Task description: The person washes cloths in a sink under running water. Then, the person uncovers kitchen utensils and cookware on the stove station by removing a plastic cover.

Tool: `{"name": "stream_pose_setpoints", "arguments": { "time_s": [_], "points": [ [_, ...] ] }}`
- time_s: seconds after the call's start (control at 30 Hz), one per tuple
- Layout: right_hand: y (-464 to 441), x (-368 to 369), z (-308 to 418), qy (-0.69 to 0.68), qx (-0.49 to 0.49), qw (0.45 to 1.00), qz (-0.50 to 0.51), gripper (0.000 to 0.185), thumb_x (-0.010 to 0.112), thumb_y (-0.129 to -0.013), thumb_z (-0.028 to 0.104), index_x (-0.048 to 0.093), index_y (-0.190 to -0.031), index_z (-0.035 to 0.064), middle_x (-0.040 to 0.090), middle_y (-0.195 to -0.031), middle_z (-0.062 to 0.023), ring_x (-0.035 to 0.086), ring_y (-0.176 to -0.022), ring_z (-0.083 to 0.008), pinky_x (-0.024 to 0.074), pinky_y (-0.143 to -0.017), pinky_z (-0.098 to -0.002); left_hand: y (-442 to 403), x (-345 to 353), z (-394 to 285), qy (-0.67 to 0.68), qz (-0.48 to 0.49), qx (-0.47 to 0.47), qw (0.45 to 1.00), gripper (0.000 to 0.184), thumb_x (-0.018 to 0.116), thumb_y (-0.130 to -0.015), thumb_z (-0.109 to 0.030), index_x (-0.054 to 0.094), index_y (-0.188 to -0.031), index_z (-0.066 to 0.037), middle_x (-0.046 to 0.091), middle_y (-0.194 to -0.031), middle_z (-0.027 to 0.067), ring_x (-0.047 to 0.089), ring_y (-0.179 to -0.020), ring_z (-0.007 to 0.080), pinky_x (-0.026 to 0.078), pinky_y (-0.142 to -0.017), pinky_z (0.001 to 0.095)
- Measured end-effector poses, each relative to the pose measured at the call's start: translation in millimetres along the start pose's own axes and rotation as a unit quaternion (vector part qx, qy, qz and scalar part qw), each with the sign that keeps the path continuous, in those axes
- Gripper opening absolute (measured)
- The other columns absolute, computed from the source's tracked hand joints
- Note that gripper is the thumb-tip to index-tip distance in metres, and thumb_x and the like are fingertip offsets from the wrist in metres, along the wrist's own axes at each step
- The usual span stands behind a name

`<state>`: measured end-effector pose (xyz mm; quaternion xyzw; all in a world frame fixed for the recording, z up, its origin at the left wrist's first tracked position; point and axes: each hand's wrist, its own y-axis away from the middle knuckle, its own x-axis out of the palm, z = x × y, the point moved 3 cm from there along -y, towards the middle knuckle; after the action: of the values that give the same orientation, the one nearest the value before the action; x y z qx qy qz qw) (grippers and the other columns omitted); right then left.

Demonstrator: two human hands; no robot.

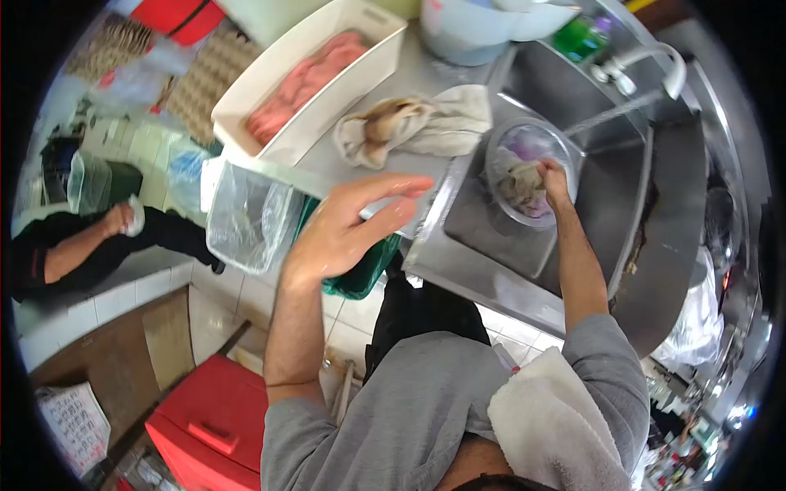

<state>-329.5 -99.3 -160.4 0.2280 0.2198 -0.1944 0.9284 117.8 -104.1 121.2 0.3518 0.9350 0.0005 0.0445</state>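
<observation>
My right hand reaches into a clear bowl in the sink, its fingers closed on a wet, greyish-brown cloth. Purplish suds or liquid show around that cloth. Water runs from the white faucet toward the bowl. My left hand is raised in front of the counter edge, wet, with fingers stretched out and nothing held. Beyond it, a stained cream cloth lies crumpled on the steel counter, apart from the hand.
A white bin of pinkish-red meat-like pieces stands on the counter. Near the faucet is a green bottle. A plastic-lined bin stands below the counter, left. Another person's hand holds something white. A red box is behind left.
</observation>
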Motion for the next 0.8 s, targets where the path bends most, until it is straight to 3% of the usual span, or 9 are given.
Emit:
{"name": "stream_pose_setpoints", "arguments": {
  "time_s": [0.1,0.27,0.37,0.43,0.5,0.53,0.6,0.67,0.8],
  "points": [
    [16,-45,78,-0.122,-0.071,0.990,-0.001,0.015,0.055,-0.086,0.009,0.061,-0.095,-0.0008,0.059,-0.082,-0.0008,0.053,-0.075,-0.0098,0.0413,-0.069,-0.0239,-82,50,32,0.053,0.050,0.005,0.997,0.039,0.059,-0.088,-0.022,0.053,-0.119,0.001,0.058,-0.114,0.0069,0.054,-0.106,0.0133,0.040,-0.092,0.0285],
    [61,-126,204,-0.163,-0.155,0.974,0.031,0.014,0.055,-0.087,0.010,0.060,-0.094,0.0000,0.059,-0.083,-0.0006,0.053,-0.077,-0.0086,0.0415,-0.069,-0.0242,-223,144,89,0.202,-0.033,-0.045,0.978,0.064,0.060,-0.086,-0.036,0.036,-0.133,0.000,0.044,-0.132,0.0129,0.041,-0.122,0.0206,0.031,-0.100,0.0300],
    [70,-172,240,-0.361,-0.232,0.903,0.027,0.017,0.056,-0.089,0.016,0.057,-0.099,0.0021,0.060,-0.084,-0.0009,0.056,-0.079,-0.0094,0.0436,-0.072,-0.0232,-281,200,126,0.240,-0.025,-0.053,0.969,0.076,0.057,-0.085,-0.048,0.025,-0.141,-0.007,0.031,-0.142,0.0125,0.028,-0.131,0.0223,0.021,-0.107,0.0354],
    [64,-192,245,-0.488,-0.260,0.833,-0.010,0.017,0.055,-0.090,0.016,0.057,-0.100,0.0024,0.060,-0.085,-0.0011,0.056,-0.078,-0.0100,0.0443,-0.071,-0.0241,-303,237,110,0.394,0.007,-0.134,0.909,0.070,0.059,-0.085,-0.044,0.031,-0.138,-0.007,0.040,-0.135,0.0108,0.039,-0.124,0.0211,0.034,-0.099,0.0354],
    [37,-178,218,-0.497,-0.207,0.843,-0.019,0.017,0.053,-0.091,0.019,0.057,-0.098,0.0036,0.060,-0.084,-0.0020,0.056,-0.076,-0.0119,0.0448,-0.072,-0.0265,-320,267,100,0.439,-0.010,-0.149,0.886,0.055,0.059,-0.085,-0.034,0.041,-0.129,-0.005,0.049,-0.124,0.0092,0.048,-0.112,0.0205,0.041,-0.090,0.0339],
    [5,-161,181,-0.256,-0.263,0.913,-0.180,0.021,0.052,-0.091,0.022,0.058,-0.091,0.0019,0.060,-0.080,-0.0031,0.055,-0.074,-0.0138,0.0442,-0.071,-0.0280,-339,282,90,0.482,-0.031,-0.157,0.862,0.041,0.059,-0.086,-0.024,0.050,-0.120,-0.003,0.057,-0.113,0.0077,0.057,-0.101,0.0199,0.048,-0.081,0.0324],
    [2,-166,158,-0.117,-0.224,0.921,-0.296,0.024,0.055,-0.088,0.022,0.059,-0.084,-0.0016,0.059,-0.072,-0.0055,0.049,-0.068,-0.0144,0.0428,-0.066,-0.0292,-361,280,97,0.398,-0.074,-0.109,0.908,0.032,0.060,-0.083,-0.018,0.054,-0.111,-0.003,0.060,-0.104,0.0071,0.059,-0.091,0.0200,0.049,-0.074,0.0327],
    [-34,-168,93,-0.333,-0.095,0.898,-0.270,0.024,0.056,-0.087,0.022,0.058,-0.080,-0.0018,0.058,-0.072,-0.0053,0.050,-0.066,-0.0149,0.0430,-0.064,-0.0310,-366,272,78,0.379,-0.118,-0.052,0.916,0.019,0.061,-0.076,-0.007,0.061,-0.095,-0.001,0.062,-0.087,0.0078,0.062,-0.077,0.0212,0.050,-0.066,0.0343],
    [-47,-150,18,-0.419,0.021,0.891,-0.172,0.013,0.055,-0.088,0.018,0.059,-0.086,0.0055,0.054,-0.073,0.0006,0.048,-0.069,-0.0117,0.0387,-0.064,-0.0284,-383,262,41,0.279,-0.096,0.008,0.956,0.016,0.062,-0.063,-0.001,0.060,-0.079,0.001,0.060,-0.075,0.0052,0.058,-0.065,0.0172,0.045,-0.059,0.0306]
  ]
}}
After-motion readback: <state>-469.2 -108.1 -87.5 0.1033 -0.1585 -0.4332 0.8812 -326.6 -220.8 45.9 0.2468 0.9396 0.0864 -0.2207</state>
